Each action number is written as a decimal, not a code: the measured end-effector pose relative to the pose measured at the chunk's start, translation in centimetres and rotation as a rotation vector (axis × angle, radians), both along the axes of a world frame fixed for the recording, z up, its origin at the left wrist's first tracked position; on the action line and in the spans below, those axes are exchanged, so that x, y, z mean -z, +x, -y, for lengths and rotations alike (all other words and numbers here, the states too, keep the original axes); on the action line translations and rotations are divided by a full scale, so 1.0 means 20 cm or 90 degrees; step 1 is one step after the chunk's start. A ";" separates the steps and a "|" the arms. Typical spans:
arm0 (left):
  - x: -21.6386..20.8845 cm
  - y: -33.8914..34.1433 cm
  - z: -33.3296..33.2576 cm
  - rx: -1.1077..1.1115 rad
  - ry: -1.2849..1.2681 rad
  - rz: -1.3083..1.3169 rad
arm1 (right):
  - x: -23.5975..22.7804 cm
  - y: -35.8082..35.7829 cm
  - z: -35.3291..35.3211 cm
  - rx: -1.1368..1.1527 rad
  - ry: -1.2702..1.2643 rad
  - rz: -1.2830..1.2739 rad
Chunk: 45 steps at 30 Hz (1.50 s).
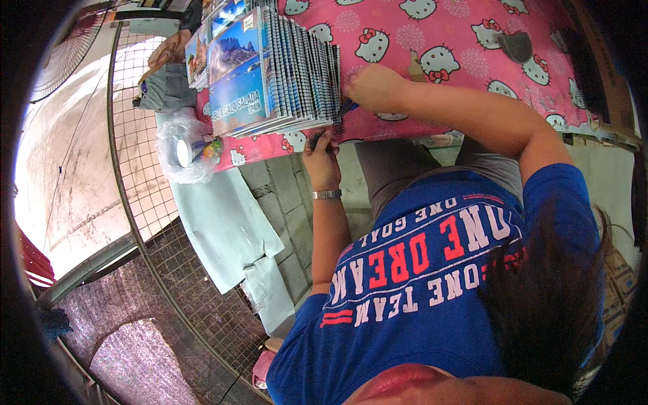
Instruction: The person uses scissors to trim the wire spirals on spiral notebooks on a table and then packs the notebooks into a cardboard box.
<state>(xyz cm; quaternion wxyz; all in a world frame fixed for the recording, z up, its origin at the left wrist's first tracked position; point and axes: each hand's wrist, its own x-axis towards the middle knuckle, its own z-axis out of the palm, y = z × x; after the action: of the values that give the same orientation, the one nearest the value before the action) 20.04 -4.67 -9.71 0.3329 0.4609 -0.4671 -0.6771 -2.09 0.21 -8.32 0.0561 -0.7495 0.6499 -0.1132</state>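
Spiral-bound notebooks (236,74) with a photo cover of sea and rocks stand packed in a row at the table's front left, their black coils facing right. My left hand (322,162) is closed at the table's front edge, just below the row's right end. A small dark piece shows by its thumb; its kind is unclear. My right hand (376,88) is curled shut over the table, right beside the coils. Something small, blue and dark, shows under its fingers, mostly hidden.
The table has a pink cartoon-cat cover (466,27) with a dark grey oval object (516,47) on it. A clear plastic bag (185,152) sits at the left corner, near a grey bag (165,88). Wire mesh (145,135) and a fan (71,47) stand left. White sheets (223,223) lie below.
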 end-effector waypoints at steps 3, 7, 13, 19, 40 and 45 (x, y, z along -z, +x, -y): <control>0.02 0.00 0.00 0.004 0.050 -0.043 | 0.11 -0.01 0.03 -0.046 -0.319 -0.040; 0.02 -0.05 -0.02 0.043 0.019 0.011 | 0.04 0.09 0.04 -0.059 -0.141 -0.038; 0.06 0.02 0.01 -0.001 0.025 0.001 | 0.05 0.02 0.01 -0.030 -0.077 -0.002; 0.04 -0.05 -0.03 0.010 0.068 -0.004 | 0.11 0.07 0.03 -0.059 -0.224 -0.003; 0.12 -0.04 -0.01 0.035 -0.050 0.103 | 0.05 0.05 -0.02 0.005 -0.014 0.015; 0.12 -0.03 -0.02 0.031 -0.062 0.111 | 0.16 0.07 0.01 -0.030 -0.295 -0.058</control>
<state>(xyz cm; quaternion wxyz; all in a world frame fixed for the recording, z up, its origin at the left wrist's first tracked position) 19.50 -4.23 -12.05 0.2966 0.4897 -0.5379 -0.6188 -0.61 -0.07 -11.43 -0.1439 -0.7614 0.5910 -0.2242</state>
